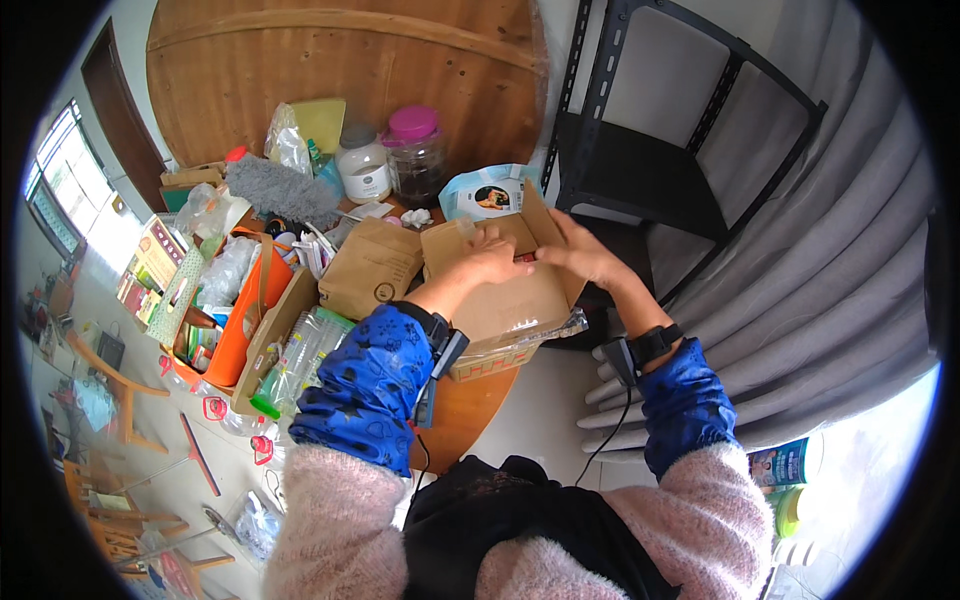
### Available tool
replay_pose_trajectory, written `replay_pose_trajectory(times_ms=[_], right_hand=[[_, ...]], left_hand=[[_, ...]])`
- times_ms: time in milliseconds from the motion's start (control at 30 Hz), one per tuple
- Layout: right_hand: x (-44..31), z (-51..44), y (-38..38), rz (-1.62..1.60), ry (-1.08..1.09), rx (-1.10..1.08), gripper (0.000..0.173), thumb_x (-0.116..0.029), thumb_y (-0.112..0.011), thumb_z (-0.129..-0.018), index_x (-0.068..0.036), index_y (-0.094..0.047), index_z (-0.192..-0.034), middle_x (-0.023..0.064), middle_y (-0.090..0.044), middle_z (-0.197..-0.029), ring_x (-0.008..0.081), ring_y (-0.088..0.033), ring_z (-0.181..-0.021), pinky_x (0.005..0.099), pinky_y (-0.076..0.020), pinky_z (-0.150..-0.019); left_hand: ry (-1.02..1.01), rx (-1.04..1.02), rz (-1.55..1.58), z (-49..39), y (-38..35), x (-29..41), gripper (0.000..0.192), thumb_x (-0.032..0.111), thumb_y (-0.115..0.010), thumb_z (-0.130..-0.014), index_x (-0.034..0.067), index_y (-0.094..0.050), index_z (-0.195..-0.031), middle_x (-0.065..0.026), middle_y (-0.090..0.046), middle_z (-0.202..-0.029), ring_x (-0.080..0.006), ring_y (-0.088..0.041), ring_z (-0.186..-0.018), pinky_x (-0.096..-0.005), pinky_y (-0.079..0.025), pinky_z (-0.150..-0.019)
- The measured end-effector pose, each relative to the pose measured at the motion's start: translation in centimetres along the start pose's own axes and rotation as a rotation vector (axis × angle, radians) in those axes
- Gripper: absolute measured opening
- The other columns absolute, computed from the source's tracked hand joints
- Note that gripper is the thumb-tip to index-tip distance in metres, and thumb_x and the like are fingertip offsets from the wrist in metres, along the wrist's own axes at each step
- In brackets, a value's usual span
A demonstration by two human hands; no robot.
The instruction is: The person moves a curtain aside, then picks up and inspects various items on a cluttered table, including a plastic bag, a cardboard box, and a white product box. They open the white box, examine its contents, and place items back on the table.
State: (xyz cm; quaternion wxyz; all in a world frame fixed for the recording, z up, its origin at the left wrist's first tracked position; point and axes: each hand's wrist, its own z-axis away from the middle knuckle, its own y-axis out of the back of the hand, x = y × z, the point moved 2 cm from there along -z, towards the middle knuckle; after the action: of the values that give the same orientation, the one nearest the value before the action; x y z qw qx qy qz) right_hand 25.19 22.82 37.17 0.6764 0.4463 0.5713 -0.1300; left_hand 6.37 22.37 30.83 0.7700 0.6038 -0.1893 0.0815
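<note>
An open cardboard box (517,300) is in front of me at the table's right end, with clear tape on its near side. My left hand (491,256) lies across its left and middle flaps, fingers spread and thumb near the gap. At the right side, my right hand (583,251) has its thumb inside the raised flap (541,217) and its fingers on the outside. Something small and red (525,257) shows in the gap between my hands; the rest of the contents is hidden. Another carton (491,364) with printed marks is beneath the box.
A brown paper package (373,268) lies left of the box. Beyond are a blue-white bag (487,193), a pink-lidded jar (415,157) and a grey-lidded jar (363,166). An orange basket (240,330) stands left. A black metal shelf (645,172) and grey curtain (787,285) are right.
</note>
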Motion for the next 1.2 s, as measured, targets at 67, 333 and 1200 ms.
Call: replay_pose_trajectory(times_ms=[67, 333, 1200], right_hand=[[-0.2, -0.6, -1.4, 0.037, -0.007, -0.040, 0.097, -0.007, -0.072, -0.079, 0.003, -0.012, -0.154, 0.0228, -0.041, -0.148, 0.0287, -0.037, -0.140, 0.0339, -0.0298, -0.115], [-1.2, -1.3, -2.4, 0.664, -0.241, 0.008, 0.103, 0.005, -0.065, -0.071, 0.001, -0.004, -0.155, 0.0290, -0.038, -0.148, 0.0388, -0.046, -0.133, 0.0396, -0.0411, -0.109], [-1.0, -2.5, -1.8, 0.758, -0.250, 0.176, 0.060, 0.008, -0.053, -0.080, 0.002, -0.035, -0.137, 0.0308, -0.063, -0.112, 0.0441, -0.063, -0.104, 0.0492, -0.0505, -0.092]], left_hand=[[0.063, 0.031, -0.033, -0.1, 0.8, -0.5, 0.094, 0.068, -0.064, -0.079, -0.001, -0.047, -0.141, -0.0221, -0.025, -0.155, -0.0413, -0.017, -0.144, -0.0607, -0.022, -0.112], [-0.023, -0.214, -0.261, -2.5, 4.1, -0.7, 0.101, 0.074, -0.062, -0.075, 0.002, -0.045, -0.144, -0.0226, -0.040, -0.148, -0.0407, -0.038, -0.135, -0.0480, -0.034, -0.111], [-0.466, -0.043, -0.433, -5.1, 4.4, 1.3, 0.042, 0.042, -0.058, -0.081, 0.004, -0.075, -0.089, -0.0193, -0.072, -0.099, -0.0351, -0.069, -0.095, -0.0425, -0.054, -0.084]])
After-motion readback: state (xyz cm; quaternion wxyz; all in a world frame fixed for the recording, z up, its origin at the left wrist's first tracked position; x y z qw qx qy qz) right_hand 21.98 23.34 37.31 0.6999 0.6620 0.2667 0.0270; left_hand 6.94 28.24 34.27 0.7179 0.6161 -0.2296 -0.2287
